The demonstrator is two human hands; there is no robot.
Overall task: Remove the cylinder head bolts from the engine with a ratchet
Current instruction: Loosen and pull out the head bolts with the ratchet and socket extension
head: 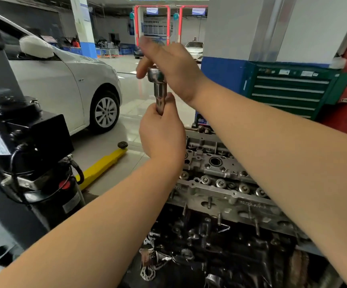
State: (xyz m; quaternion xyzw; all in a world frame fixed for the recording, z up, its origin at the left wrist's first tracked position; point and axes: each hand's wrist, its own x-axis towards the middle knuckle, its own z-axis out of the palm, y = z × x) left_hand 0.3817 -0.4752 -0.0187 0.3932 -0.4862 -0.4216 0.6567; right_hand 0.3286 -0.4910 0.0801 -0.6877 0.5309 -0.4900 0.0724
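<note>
A shiny chrome ratchet with a socket fitted below its head [159, 91] is held upright in the air by both hands: the lower end of the tool is wrapped tightly in the fist of the left hand [161, 135], while the right hand [173, 68] is laid over the ratchet head from above, its fingers curled loosely round the top and blurred. The tool is raised well clear of the engine, above its far left end. Nearest, at the bottom of the view, a dark oily engine block with a loose silver timing chain [199, 252] is seen beneath both bare forearms. Just beyond it, the grey aluminium cylinder head [216, 183] is shown uncovered, with round valve tops in a row and several studs standing from its near edge; which fittings are the head bolts cannot be told. To the left, a black machine unit with hoses and a red cap [33, 154] is placed near the engine, and a yellow lift arm with a black round pad [104, 165] lies on the glossy floor behind it. Farther left, a silver car [68, 84] is parked. On the far right, a dark green tool cabinet with drawers [289, 90] is set against a blue and white pillar.
</note>
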